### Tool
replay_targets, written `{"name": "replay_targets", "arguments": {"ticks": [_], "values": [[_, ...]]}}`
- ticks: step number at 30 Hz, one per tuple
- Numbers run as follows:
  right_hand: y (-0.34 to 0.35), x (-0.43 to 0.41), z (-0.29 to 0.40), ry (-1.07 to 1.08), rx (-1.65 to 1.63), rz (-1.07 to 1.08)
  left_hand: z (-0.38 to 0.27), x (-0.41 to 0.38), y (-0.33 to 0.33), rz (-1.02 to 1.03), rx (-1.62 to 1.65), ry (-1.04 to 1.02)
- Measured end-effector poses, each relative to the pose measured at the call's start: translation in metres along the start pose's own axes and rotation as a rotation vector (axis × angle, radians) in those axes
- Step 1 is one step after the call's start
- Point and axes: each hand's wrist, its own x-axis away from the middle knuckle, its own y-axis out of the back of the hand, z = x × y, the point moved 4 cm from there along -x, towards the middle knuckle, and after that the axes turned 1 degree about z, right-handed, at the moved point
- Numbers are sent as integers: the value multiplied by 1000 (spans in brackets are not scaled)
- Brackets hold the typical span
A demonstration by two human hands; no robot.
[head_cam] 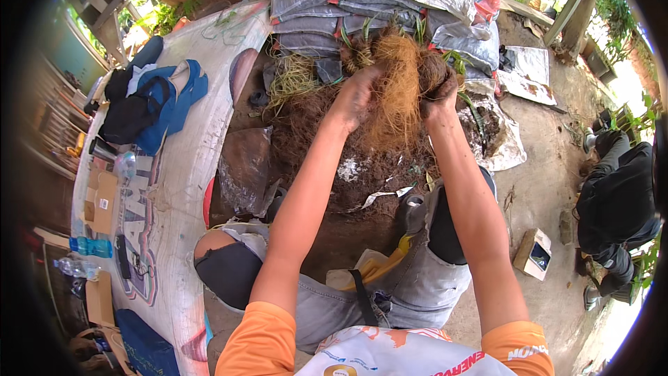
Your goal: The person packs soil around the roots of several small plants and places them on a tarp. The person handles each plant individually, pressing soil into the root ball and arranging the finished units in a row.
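Note:
A loose bundle of tan coconut fibre [397,89] hangs between my two hands, above a heap of dark brown fibre and soil [313,130]. At its left side my left hand [360,95] has its fingers closed on the bundle. My right hand [441,95] is curled around a round brown root ball or fibre clump [432,72], which touches the bundle's right side; its fingertips are partly hidden. Just beyond the hands, small plants with green leaves [360,47] stand in brown clumps. Dry yellow-green strands [295,81] lie on the heap's left.
Stacked filled sacks [313,21] stand behind the heap. A banner-covered surface [182,193] on the left carries clothes, bottles and cardboard. A clear plastic bag [242,167] lies left of the heap, an opened white sack [503,136] right. Another person [618,198] is at far right, near a small box [533,254].

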Motion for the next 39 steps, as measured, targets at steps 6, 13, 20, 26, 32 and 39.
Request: {"name": "replay_targets", "arguments": {"ticks": [6,13,20,26,32,39], "values": [[4,-9,-8,106,187,87,5,-1,-16,-227,-734,-527],[-75,39,-46,60,254,103,-8,27,-24,-373,-516,-733],[-92,41,-60,275,749,69,-6,17,-11,-323,-11,-698],[-107,41,-65,516,1292,110,6,-7,5,-163,459,-696],[-96,16,-58,569,1772,165,16,-47,22,-36,795,-515],[-99,23,-17,591,1569,194,-6,-56,36,90,891,-443]]}}
